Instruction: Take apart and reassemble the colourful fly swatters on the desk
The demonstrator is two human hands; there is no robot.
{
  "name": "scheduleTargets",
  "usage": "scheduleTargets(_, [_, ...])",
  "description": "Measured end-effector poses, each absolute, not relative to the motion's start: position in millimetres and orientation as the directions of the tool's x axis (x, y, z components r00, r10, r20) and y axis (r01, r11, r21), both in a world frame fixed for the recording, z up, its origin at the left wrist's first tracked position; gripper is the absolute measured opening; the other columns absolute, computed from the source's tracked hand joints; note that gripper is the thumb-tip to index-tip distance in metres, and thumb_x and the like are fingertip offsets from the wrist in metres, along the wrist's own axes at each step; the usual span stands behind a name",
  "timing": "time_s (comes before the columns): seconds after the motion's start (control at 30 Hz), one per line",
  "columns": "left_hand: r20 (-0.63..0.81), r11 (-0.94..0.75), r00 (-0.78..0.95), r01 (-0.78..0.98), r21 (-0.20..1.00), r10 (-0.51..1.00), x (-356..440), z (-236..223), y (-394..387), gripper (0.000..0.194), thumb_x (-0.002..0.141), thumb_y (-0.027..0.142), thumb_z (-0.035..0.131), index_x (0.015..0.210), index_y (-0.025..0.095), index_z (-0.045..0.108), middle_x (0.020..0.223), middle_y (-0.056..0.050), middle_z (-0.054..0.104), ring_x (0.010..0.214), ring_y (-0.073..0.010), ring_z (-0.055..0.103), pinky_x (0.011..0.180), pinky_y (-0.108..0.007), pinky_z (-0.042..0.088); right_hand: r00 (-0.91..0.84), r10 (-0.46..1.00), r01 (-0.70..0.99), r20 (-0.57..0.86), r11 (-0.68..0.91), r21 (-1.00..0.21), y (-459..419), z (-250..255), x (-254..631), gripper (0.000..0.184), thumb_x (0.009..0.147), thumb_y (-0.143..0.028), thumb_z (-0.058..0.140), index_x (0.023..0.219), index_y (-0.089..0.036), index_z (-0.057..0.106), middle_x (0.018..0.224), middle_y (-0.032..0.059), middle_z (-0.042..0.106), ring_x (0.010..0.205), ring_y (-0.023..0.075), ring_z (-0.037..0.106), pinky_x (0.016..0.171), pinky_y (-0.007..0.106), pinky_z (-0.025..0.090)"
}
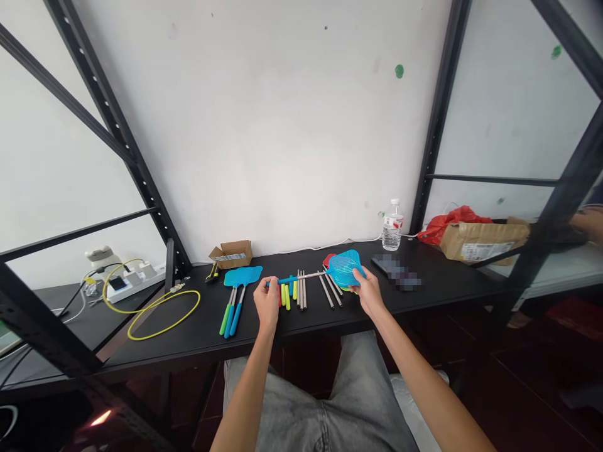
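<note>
Blue fly swatter (pixel 343 269) runs crosswise — head pointing right.

You are facing a white painted wall (pixel 264 125), with faint scuffs and a green mark (pixel 399 71) showing on it. Black perforated metal shelving uprights (pixel 113 125) are rising on either side, framing pale white panels (pixel 509 107). A black surface (pixel 438 279) is running along the foot of the wall, with a white cable (pixel 301 247) trailing behind it. Dark reddish floor tiles (pixel 518 376) are spreading below, and soft, even light is falling across the wall.
</note>
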State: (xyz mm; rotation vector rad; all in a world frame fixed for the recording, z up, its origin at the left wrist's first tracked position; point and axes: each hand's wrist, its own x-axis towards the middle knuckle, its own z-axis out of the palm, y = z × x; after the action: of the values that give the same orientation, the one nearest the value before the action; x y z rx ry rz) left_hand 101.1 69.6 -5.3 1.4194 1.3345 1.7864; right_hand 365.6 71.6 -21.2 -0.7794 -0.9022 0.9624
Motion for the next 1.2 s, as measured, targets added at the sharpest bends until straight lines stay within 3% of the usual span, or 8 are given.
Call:
scheduleTargets(0.17, [0.467,-0.404,-0.26,0.263,0.876,0.845,104.7,1.4,60.9,0.04,0.085,0.055,0.054,0.076,0.016,0.061,0.05,0.006,0.034,0.045,-0.0082,0.029,0.043,-0.022,0.024,0.369,0.897,-0.365,0.244,0.381,-0.85,71.5,-20.1,367.4,0.034,0.068,-0.049,0.076,0.083,-0.021,0.064,0.074,0.0012,0.062,0.057,0.0141,0.055,0.045,0.026,0.042])
scheduleTargets(0.3, [0.54,-0.46,-0.176,0.353,0.815,0.823,106.8,6.7,49.2,0.041,0.086,0.055,0.055,0.081,0.015,0.067,0.056,0.001,0.047,0.049,-0.0101,0.037,0.046,-0.023,0.029,0.448,0.873,-0.389,0.194,0.386,-0.836,74.6,-21.6,369.5,0.039,0.066,-0.047,0.077,0.092,-0.021,0.065,0.078,0.0019,0.064,0.058,0.0146,0.056,0.045,0.026,0.043])
scheduleTargets(0.53, [0.696,-0.552,0.076,0.672,0.493,0.714,98.0,3.6,42.9,0.033,0.086,0.052,0.059,0.093,0.025,0.076,0.081,-0.006,0.067,0.073,-0.0189,0.059,0.07,-0.027,0.046,0.482,0.861,-0.423,0.164,0.392,-0.817,78.3,-23.7,371.3,0.045,0.064,-0.046,0.078,0.098,-0.019,0.065,0.078,0.0017,0.064,0.058,0.0126,0.055,0.045,0.023,0.04])
scheduleTargets(0.7, [0.655,-0.501,0.173,0.79,0.353,0.735,95.4,0.1,49.7,0.033,0.092,0.046,0.05,0.102,0.025,0.074,0.092,-0.008,0.069,0.092,-0.0238,0.062,0.081,-0.031,0.046,0.487,0.853,-0.373,0.19,0.4,-0.837,78.1,-24.9,371.1,0.046,0.065,-0.049,0.077,0.099,-0.019,0.065,0.08,0.0022,0.065,0.059,0.0134,0.056,0.046,0.024,0.041])
scheduleTargets(0.93, [0.657,-0.451,0.108,0.808,0.379,0.746,91.3,-3.5,62.0,0.028,0.093,0.037,0.047,0.103,0.025,0.071,0.091,-0.008,0.069,0.088,-0.0245,0.062,0.075,-0.031,0.045,0.43,0.876,-0.346,0.22,0.385,-0.855,79.7,-26.5,368.2,0.047,0.066,-0.048,0.077,0.102,-0.02,0.067,0.077,0.0004,0.064,0.056,0.012,0.056,0.045,0.023,0.042])
scheduleTargets(1.03, [0.674,-0.409,-0.029,0.775,0.481,0.738,84.3,-5.0,64.5,0.025,0.09,0.035,0.05,0.099,0.024,0.07,0.094,-0.008,0.07,0.087,-0.0244,0.062,0.073,-0.032,0.045,0.405,0.885,-0.35,0.228,0.38,-0.856,80.5,-27.6,367.5,0.047,0.066,-0.046,0.078,0.104,-0.02,0.068,0.07,-0.0002,0.064,0.052,0.0107,0.054,0.044,0.022,0.04])
scheduleTargets(1.2, [0.585,-0.324,-0.188,0.682,0.655,0.789,79.2,-6.4,62.7,0.031,0.089,0.045,0.051,0.1,0.023,0.07,0.079,-0.004,0.07,0.063,-0.0191,0.059,0.059,-0.028,0.041,0.362,0.899,-0.344,0.247,0.375,-0.861,78.2,-27.0,367.2,0.043,0.068,-0.047,0.077,0.099,-0.019,0.07,0.08,0.006,0.072,0.053,0.0104,0.053,0.045,0.022,0.04])
